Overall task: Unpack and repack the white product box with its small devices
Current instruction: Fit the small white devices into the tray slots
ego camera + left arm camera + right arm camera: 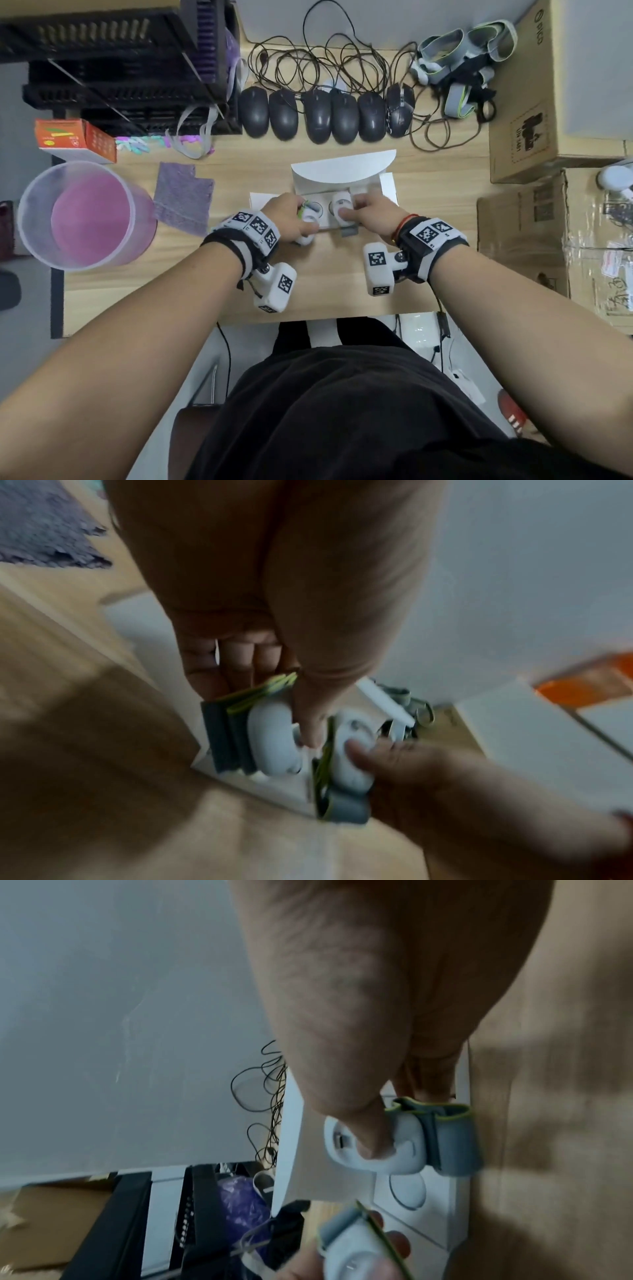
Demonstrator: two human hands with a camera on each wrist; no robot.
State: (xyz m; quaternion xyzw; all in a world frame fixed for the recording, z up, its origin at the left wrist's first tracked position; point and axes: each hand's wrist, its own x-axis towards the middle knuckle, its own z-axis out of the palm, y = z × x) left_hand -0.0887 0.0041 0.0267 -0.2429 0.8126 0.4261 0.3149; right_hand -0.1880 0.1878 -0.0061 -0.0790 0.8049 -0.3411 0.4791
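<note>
- At the middle of the wooden desk (329, 274), the white product box (342, 171) lies open, lid flap standing up at the far side, insert tray facing the person.
- The left hand (287, 219) curls its fingers and thumb round one small white device (274, 739), a rounded pod with a grey-and-green strap (226, 739) folded behind it, at the tray's left recess.
- The right hand (370, 209) pinches a second white device (373, 1145), thumb pressed into its face, grey strap (448, 1137) on the far side.
- Each pod looks light, rigid and smooth, so probably slippery; the strap is soft and floppy.
- The hard shell's sides seem the best hold, strap tucked under so it does not snag the thin card tray.
</note>
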